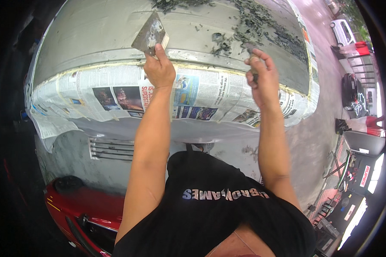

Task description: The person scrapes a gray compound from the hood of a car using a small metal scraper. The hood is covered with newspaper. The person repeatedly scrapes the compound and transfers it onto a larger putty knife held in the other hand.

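- Head view: left hand closed around the handle of a wide putty knife, blade lying on the grey car panel.
- Right hand closed on a small tool, partly hidden, near scraped flakes.
- Judgement: keep blade low, strokes even.
- Newspaper masking along the panel's lower edge; red-and-white signs at far right.
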Available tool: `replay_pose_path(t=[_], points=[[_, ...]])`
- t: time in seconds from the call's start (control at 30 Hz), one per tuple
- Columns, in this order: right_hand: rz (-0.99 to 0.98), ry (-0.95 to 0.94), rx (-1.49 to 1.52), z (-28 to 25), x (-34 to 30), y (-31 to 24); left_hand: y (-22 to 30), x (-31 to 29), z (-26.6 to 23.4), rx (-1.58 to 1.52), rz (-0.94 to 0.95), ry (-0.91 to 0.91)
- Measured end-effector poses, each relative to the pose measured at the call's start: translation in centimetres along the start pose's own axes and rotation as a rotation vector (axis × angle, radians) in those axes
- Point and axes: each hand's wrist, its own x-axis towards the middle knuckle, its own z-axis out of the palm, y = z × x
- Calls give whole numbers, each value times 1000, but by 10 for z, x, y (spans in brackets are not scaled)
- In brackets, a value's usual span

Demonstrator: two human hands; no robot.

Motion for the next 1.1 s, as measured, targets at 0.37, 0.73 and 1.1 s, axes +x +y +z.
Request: replay_pose_path(t=[0.37,0.73,1.1], points=[[468,-216,-49,29,-21,55,6,4,-1,-24,-26,-34],[102,-178,83,38,5,-11,2,2,-1,12,-65,-70],[157,-143,-307,-16,39,17,-2,1,1,24,23,-2]])
